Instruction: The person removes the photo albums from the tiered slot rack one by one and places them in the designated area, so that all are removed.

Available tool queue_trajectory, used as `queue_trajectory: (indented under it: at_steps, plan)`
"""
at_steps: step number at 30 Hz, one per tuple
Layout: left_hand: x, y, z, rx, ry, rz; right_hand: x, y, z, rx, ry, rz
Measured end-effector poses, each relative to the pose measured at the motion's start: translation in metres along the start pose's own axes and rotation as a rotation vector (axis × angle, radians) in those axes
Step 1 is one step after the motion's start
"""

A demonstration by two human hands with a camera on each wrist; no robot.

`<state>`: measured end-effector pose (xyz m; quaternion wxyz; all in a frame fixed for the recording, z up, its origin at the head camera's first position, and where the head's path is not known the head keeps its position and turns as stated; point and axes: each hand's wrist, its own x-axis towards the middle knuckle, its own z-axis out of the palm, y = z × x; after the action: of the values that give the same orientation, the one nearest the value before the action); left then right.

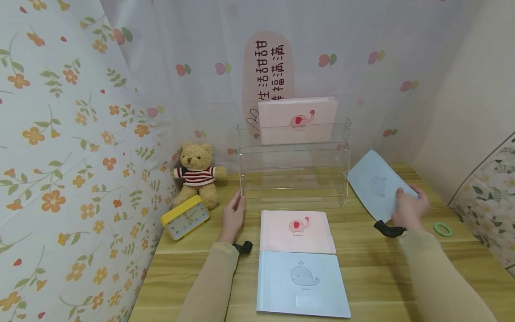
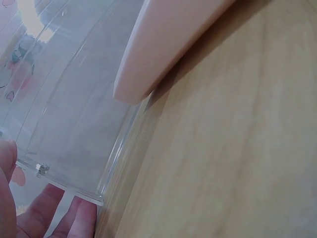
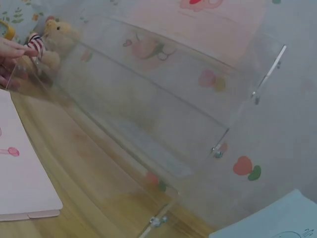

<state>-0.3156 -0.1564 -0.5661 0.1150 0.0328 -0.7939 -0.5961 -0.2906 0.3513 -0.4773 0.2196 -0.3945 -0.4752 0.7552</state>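
My right hand [image 1: 411,209] grips a light blue whale booklet [image 1: 364,179] by its right end, thumb on the cover. The booklet is tilted, beside the right end of a clear acrylic tiered rack [image 1: 293,200]. A corner of the blue booklet [image 3: 277,220] shows low in the right wrist view. At the rack's left side, my left hand [image 1: 233,215] holds the panel edge. In the left wrist view, its fingers [image 2: 42,208] curl around the rim of the clear rack [image 2: 79,114]. A pink elephant booklet [image 1: 297,120] stands in the rack's top tier.
In front of the rack lie another pink elephant booklet [image 1: 295,232] and a blue whale booklet [image 1: 303,284]. A teddy bear [image 1: 197,172] and a yellow clock [image 1: 186,217] are at the left. A green ring [image 1: 442,229] lies at the right. Patterned curtain [image 1: 193,40] hangs behind.
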Motion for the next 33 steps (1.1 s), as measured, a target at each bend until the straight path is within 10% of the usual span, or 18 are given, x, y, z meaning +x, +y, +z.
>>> queue_trajectory:
  at_steps: [33]
  plan:
    - [0.001,-0.004,0.001,-0.001,0.005,0.013,0.043,0.023,-0.013,-0.247,-0.105,0.007]
